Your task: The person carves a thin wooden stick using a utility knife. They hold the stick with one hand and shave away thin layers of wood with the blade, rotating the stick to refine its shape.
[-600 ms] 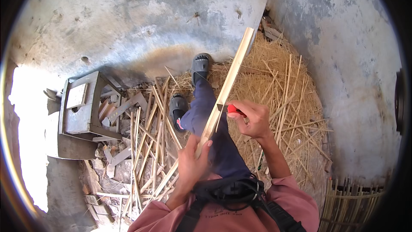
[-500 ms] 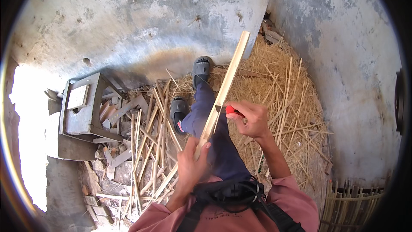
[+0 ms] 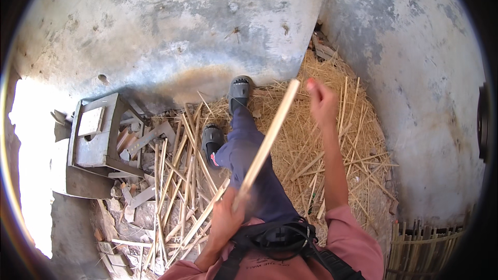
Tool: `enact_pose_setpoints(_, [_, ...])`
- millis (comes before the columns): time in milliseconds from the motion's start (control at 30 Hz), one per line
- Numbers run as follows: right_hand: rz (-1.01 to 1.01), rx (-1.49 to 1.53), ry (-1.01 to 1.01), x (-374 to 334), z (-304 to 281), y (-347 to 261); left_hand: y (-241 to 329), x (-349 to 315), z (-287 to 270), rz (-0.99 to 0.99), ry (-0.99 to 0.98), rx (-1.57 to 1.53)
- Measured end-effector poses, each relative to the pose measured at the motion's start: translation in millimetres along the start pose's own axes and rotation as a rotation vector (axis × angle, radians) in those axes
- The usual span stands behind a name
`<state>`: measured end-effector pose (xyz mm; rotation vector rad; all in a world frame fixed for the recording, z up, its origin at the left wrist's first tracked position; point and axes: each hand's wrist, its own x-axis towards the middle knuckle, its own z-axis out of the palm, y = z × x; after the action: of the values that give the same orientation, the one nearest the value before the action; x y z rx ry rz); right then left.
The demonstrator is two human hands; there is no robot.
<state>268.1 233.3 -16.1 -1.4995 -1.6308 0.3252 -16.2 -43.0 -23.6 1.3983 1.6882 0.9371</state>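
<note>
A long pale bamboo strip (image 3: pixel 272 132) slants up and away over my legs, its lower end gripped by my closed left hand (image 3: pixel 226 218). Beyond its right side, near the strip's far end, my right hand (image 3: pixel 323 102) is closed round a knife (image 3: pixel 311 84) with a red handle. Only a bit of red shows past the fingers; the blade cannot be made out now. Knife and strip are apart. Beneath them are my legs in dark blue trousers (image 3: pixel 246 140) and dark sandals (image 3: pixel 239 93).
Fine shavings (image 3: pixel 295 145) cover the floor on the right. Split bamboo sticks (image 3: pixel 179 186) lie in a heap on the left, beside a worn wooden cabinet (image 3: pixel 96 135). Weathered walls (image 3: pixel 197 26) close in ahead and right. A slatted bamboo piece (image 3: pixel 423 251) stands at lower right.
My right hand with the knife has moved forward and slightly right, off the strip. The strip's far end has come down nearer to me, while my left hand keeps its hold, slightly lower.
</note>
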Motion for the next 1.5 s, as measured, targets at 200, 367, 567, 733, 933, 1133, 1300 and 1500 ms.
enact_pose_setpoints(200, [0.474,-0.319,-0.122,34,-50,134,-22,-5,-20,-0.041,0.016,0.055])
enact_pose_setpoints(367, [0.364,-0.286,-0.693,-42,-28,176,-38,29,-16,-0.006,0.006,0.022])
enact_pose_setpoints(567, [0.384,0.299,-0.438,-92,-2,79,-11,58,-15,-0.108,-0.186,-0.182])
enact_pose_setpoints(733, [0.090,0.615,-0.241,-116,2,-10,13,71,-7,-0.092,-0.231,-0.196])
enact_pose_setpoints(933, [-0.282,0.345,-0.311,-131,-1,-72,24,76,1,0.040,-0.176,-0.177])
enact_pose_setpoints(1133, [-0.324,0.296,-0.298,-137,2,-80,41,75,3,0.175,-0.029,-0.091])
enact_pose_setpoints(1300, [-0.333,0.291,-0.209,-139,6,-85,50,70,8,0.183,0.085,-0.018])
enact_pose_setpoints(1500, [-0.429,0.191,-0.143,-134,6,-84,52,67,8,0.126,0.077,-0.019])
